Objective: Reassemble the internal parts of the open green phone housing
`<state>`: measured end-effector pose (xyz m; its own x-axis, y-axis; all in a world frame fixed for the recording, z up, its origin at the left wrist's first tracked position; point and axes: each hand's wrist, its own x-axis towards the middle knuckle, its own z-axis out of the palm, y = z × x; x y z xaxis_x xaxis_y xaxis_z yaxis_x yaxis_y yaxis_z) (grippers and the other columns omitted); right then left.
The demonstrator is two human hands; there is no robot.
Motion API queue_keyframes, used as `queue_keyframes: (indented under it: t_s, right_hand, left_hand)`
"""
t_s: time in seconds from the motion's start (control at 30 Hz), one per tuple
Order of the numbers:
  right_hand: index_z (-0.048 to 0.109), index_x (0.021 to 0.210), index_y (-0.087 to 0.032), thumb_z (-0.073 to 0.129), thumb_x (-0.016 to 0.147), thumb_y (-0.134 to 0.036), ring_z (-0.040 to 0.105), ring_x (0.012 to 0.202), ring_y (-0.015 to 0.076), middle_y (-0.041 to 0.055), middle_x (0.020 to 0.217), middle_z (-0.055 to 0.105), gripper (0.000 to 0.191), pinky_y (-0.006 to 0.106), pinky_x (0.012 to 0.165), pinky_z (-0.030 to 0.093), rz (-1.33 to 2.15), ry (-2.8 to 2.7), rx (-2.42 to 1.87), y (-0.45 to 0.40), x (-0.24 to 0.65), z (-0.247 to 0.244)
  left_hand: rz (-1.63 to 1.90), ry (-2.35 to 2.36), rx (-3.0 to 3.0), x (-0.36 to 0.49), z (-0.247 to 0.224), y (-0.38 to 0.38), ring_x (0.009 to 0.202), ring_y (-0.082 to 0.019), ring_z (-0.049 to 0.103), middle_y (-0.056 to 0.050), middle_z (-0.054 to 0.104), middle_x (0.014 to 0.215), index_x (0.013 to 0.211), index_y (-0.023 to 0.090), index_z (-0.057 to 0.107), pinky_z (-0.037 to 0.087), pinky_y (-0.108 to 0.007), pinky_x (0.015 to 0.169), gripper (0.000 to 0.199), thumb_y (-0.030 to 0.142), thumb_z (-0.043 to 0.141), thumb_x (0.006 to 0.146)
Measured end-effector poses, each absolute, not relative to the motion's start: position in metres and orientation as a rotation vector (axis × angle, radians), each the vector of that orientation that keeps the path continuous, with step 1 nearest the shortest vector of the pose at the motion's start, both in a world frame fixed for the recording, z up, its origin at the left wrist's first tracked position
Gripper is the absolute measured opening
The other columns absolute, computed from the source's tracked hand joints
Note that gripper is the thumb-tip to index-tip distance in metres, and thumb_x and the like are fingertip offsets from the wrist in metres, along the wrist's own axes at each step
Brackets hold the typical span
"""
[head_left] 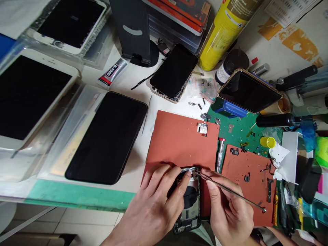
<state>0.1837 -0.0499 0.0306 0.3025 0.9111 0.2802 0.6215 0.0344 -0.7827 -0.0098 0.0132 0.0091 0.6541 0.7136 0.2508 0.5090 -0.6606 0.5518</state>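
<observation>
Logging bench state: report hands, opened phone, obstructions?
Left hand: fingers on opened phone housing, far end. Right hand: pinching slim metal tool, tip at same end. Left hand covers part of housing's left edge.

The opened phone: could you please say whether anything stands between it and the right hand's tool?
Nothing visible does: the metal tool in the right hand reaches the far end of the opened phone, beside the left hand.

Phone shell (190, 197) is showing black with silver-grey patches, tweezers (241, 196) are reading steel grey, large mat (179, 140) and small mat (238, 167) are both running brick-red, bench mat (243, 126) is showing green, spray can (222, 30) is going yellow with a brownish-gold upper band.
</observation>
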Motion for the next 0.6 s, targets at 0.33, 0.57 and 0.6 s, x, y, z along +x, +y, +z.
queue_keyframes:
  t_s: [0.33, 0.57, 0.6]
  right_hand:
    - [0.077, 0.113, -0.023, 0.071, 0.104, -0.015, 0.087, 0.089, 0.02, 0.0044, 0.106, 0.087, 0.014, 0.028, 0.085, 0.073, 0.767, -1.023, -1.7, -0.033, 0.192, 0.039]
    - [0.077, 0.117, -0.024, 0.07, 0.106, -0.02, 0.086, 0.095, 0.0224, 0.0061, 0.108, 0.086, 0.013, 0.034, 0.089, 0.073, 0.906, -0.938, -1.66, -0.034, 0.202, 0.031]
    - [0.077, 0.117, -0.024, 0.069, 0.107, -0.019, 0.086, 0.095, 0.0219, 0.0056, 0.108, 0.086, 0.014, 0.034, 0.09, 0.072, 0.913, -0.94, -1.645, -0.034, 0.202, 0.03]
  left_hand:
    - [0.624, 0.982, 2.444, -0.008, 0.009, 0.014, 0.13, -0.035, 0.053, -0.016, 0.062, 0.136, 0.14, 0.011, 0.068, 0.045, -0.052, 0.109, 0.038, 0.01, 0.059, 0.103]
    - [0.628, 0.969, 2.436, -0.009, 0.01, 0.015, 0.128, -0.036, 0.053, -0.017, 0.06, 0.138, 0.14, 0.01, 0.068, 0.046, -0.053, 0.108, 0.038, 0.01, 0.061, 0.103]
    - [0.631, 0.967, 2.435, -0.009, 0.011, 0.016, 0.128, -0.037, 0.053, -0.017, 0.06, 0.138, 0.141, 0.01, 0.068, 0.046, -0.054, 0.108, 0.039, 0.01, 0.061, 0.102]
